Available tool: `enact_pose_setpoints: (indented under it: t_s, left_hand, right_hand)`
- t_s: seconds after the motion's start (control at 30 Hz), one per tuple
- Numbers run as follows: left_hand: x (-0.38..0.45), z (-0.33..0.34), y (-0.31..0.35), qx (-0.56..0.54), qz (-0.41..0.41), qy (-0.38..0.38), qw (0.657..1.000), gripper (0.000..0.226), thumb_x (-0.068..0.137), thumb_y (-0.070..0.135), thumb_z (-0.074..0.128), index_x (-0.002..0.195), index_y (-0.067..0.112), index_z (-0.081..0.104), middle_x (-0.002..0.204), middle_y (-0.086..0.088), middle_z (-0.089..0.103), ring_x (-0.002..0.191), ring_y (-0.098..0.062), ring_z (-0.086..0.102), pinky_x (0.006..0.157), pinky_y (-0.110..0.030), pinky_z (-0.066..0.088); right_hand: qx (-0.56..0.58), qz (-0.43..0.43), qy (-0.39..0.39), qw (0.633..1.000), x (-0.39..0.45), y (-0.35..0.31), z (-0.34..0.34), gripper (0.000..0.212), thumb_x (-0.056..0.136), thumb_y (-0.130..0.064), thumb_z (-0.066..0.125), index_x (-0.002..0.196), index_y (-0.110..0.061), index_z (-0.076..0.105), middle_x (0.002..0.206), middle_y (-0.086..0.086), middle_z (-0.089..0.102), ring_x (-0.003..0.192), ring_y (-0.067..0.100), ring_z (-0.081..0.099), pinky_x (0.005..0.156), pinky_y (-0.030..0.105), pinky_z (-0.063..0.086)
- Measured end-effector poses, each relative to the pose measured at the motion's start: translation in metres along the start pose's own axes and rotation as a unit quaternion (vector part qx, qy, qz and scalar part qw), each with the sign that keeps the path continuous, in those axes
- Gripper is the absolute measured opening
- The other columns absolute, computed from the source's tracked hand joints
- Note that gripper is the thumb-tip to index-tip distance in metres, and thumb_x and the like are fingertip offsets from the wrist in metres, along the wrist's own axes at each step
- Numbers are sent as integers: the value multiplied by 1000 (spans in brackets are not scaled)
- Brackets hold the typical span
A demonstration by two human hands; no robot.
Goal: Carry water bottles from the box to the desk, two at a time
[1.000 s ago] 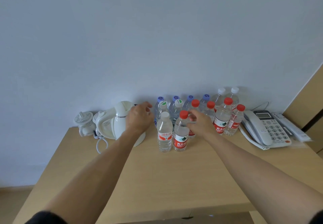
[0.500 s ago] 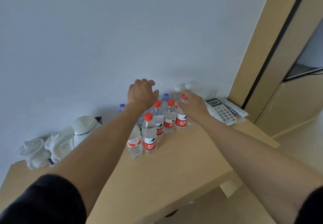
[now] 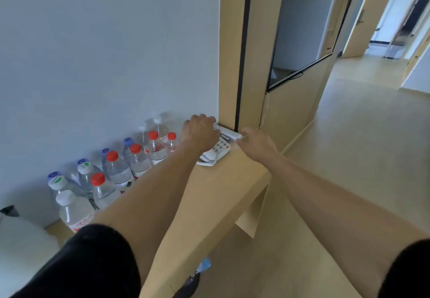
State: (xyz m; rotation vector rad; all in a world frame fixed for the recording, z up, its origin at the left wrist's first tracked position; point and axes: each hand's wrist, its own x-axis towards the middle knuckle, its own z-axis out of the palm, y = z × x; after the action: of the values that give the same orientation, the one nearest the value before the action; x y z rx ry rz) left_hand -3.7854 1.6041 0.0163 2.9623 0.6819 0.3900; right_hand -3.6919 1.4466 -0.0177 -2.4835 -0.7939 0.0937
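Several water bottles (image 3: 116, 174) with red, white and blue caps stand in a cluster on the wooden desk (image 3: 209, 195), against the white wall at the left. My left hand (image 3: 200, 133) hovers over the desk's right end, above the telephone, fingers loosely curled and holding nothing. My right hand (image 3: 256, 145) reaches past the desk's right edge, also holding nothing. Neither hand touches a bottle. The box is not in view.
A white telephone (image 3: 218, 147) and a white remote (image 3: 229, 133) lie at the desk's right end. A white kettle (image 3: 21, 239) sits at the bottom left. A wooden wall panel (image 3: 230, 42) with a dark screen (image 3: 302, 30) stands right of the desk. Beige floor (image 3: 360, 146) stretches toward a doorway.
My view has swung right, so the bottles have slid to the left. Both hands have left the bottle cluster and moved right, over the phone and the desk's end.
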Motion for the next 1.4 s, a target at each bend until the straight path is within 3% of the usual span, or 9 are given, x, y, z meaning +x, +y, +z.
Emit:
enact_pose_setpoints:
  t_s: [0.1, 0.27, 0.53, 0.67, 0.9, 1.03, 1.4]
  left_hand:
    - [15, 12, 69, -1, 41, -12, 999, 38, 99, 34, 46, 130, 17, 61, 121, -8, 63, 115, -29, 54, 96, -41, 42]
    - [31, 37, 188, 2, 106, -32, 994, 40, 102, 40, 43, 129, 17, 60, 123, -9, 62, 115, -29, 56, 94, -43, 45]
    - [53, 81, 363, -57, 191, -87, 976, 45, 102, 43, 44, 140, 21, 53, 139, -10, 55, 127, -31, 52, 99, -43, 44]
    - [66, 94, 435, -91, 237, -137, 957, 50, 101, 44, 45, 146, 23, 48, 151, -8, 48, 139, -30, 42, 111, -43, 38]
    - [88, 129, 535, -11, 299, -193, 935, 60, 102, 59, 29, 156, 34, 28, 162, -4, 30, 147, -30, 31, 116, -49, 24]
    - [121, 153, 581, -6, 308, -230, 923, 60, 103, 56, 24, 159, 34, 22, 165, -4, 22, 151, -28, 22, 120, -51, 18]
    - [314, 215, 675, -7, 308, -235, 922, 53, 105, 39, 25, 158, 29, 25, 160, -5, 31, 144, -28, 33, 115, -44, 26]
  right_hand:
    - [-15, 36, 7, 999, -7, 56, -31, 45, 98, -44, 50, 137, -22, 53, 131, 8, 61, 116, 31, 58, 78, 35, 41]
    - [-40, 93, 22, 995, -25, 153, -89, 49, 98, -41, 52, 139, -15, 55, 138, 13, 59, 127, 36, 54, 100, 39, 44]
    - [-60, 213, 74, 972, -76, 297, -181, 52, 97, -44, 55, 143, -21, 49, 142, 11, 56, 133, 30, 50, 105, 39, 43]
    - [-74, 267, 90, 956, -100, 352, -221, 53, 98, -46, 53, 145, -20, 48, 144, 9, 54, 134, 29, 48, 105, 40, 42]
    - [-95, 347, 69, 931, -114, 434, -263, 59, 101, -48, 47, 153, -20, 38, 152, 10, 46, 139, 30, 43, 113, 42, 37]
    - [-87, 383, 54, 918, -95, 477, -281, 64, 99, -53, 47, 156, -27, 32, 158, 5, 38, 143, 26, 37, 114, 41, 35]
    - [-109, 417, 15, 902, 82, 594, -335, 69, 96, -56, 50, 156, -33, 28, 160, 3, 35, 145, 25, 36, 113, 41, 36]
